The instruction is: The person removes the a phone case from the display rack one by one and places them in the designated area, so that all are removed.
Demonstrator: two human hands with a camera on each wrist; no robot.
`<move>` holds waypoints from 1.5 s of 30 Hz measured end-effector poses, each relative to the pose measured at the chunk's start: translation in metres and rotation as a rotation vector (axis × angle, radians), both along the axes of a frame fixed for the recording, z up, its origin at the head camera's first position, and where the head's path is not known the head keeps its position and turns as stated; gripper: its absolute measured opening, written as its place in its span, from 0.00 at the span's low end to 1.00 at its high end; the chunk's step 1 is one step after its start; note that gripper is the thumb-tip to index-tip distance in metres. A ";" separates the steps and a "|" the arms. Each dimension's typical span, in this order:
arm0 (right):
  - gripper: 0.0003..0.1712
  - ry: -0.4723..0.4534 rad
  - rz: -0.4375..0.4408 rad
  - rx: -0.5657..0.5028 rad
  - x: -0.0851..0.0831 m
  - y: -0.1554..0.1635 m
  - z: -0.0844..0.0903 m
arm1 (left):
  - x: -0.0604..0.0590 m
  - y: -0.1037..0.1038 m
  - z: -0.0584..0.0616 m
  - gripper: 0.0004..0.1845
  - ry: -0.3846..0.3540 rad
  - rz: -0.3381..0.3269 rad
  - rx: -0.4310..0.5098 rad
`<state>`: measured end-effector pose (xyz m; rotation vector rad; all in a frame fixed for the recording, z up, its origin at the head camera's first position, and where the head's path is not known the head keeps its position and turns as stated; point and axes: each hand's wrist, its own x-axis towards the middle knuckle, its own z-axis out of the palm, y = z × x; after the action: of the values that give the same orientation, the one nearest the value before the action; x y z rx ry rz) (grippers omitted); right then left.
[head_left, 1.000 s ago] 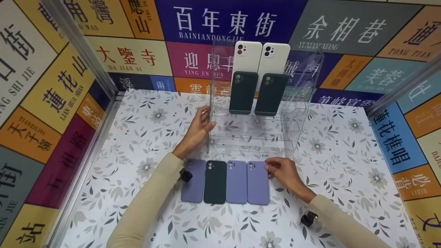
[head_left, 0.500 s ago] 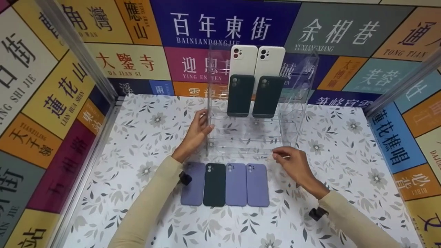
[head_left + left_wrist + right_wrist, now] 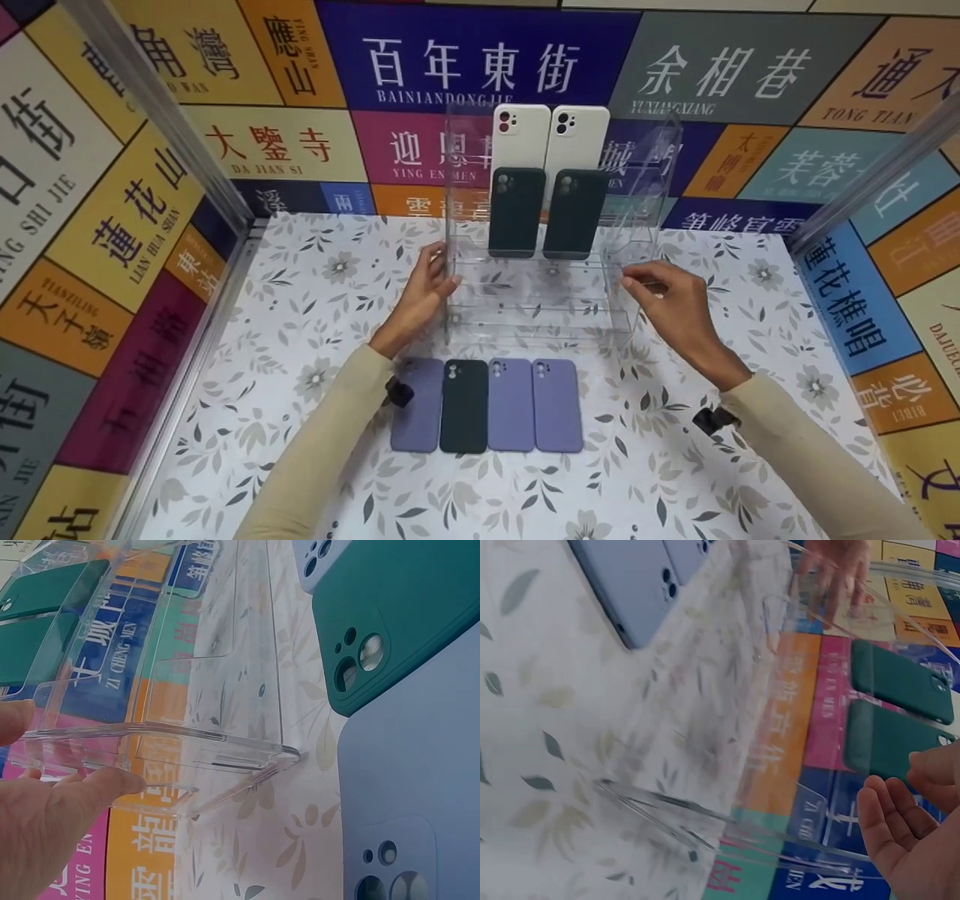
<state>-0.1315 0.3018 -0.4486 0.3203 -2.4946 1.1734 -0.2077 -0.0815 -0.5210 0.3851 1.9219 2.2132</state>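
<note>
While left hand (image 3: 420, 296) grips clear rack (image 3: 547, 300), right hand (image 3: 675, 311) fingers open beside it.

Your clear acrylic tiered display stand (image 3: 551, 300) carries two white phone cases (image 3: 551, 135) at 12 o'clock and two dark green phone cases (image 3: 546, 214) just below them. On your bench (image 3: 720, 465), white with a grey leaf-and-flower print, lie three lilac phone cases (image 3: 534, 405) and one dark green phone case (image 3: 463, 405). Your sleeves (image 3: 315, 465) are beige. The walls (image 3: 112, 225) show multicoloured sign panels.
</note>
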 end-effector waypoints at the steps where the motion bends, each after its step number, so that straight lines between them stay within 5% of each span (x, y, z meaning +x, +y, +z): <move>1: 0.09 0.009 -0.001 0.000 -0.003 0.000 0.004 | 0.000 -0.001 0.000 0.33 -0.003 -0.003 -0.005; 23: 0.15 0.062 0.016 0.036 -0.062 -0.013 0.057 | -0.001 -0.003 0.001 0.35 -0.015 0.016 -0.039; 45: 0.18 0.053 0.016 0.030 -0.089 -0.021 0.070 | -0.001 0.002 0.002 0.34 -0.005 0.021 -0.040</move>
<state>-0.2205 0.2807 -0.3788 0.3747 -2.4699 1.1198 -0.2090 -0.0797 -0.5188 0.3550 1.9729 2.1831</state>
